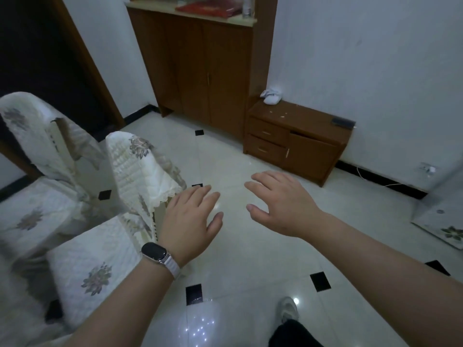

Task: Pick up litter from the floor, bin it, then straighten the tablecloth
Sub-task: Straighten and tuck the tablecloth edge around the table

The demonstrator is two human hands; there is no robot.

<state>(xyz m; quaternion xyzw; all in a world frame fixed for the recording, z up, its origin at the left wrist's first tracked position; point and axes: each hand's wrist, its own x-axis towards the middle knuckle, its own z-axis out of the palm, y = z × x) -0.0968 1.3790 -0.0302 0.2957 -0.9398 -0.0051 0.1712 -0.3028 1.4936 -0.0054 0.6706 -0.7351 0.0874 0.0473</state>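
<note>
Left hand (191,216) and right hand (278,202) hover palm-down over the tiled floor (250,259), fingers spread loose, holding nothing. A floral tablecloth (436,216) corner shows at the far right edge, well apart from the right hand. A small white object (429,168) lies by the skirting beyond; I cannot tell whether it is litter.

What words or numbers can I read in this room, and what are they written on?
No text can be read here.
Red package on the tall cabinet: too blurred to read.
Bottle beside it: label too blurred.
Watch: screen dark, no numbers.
</note>
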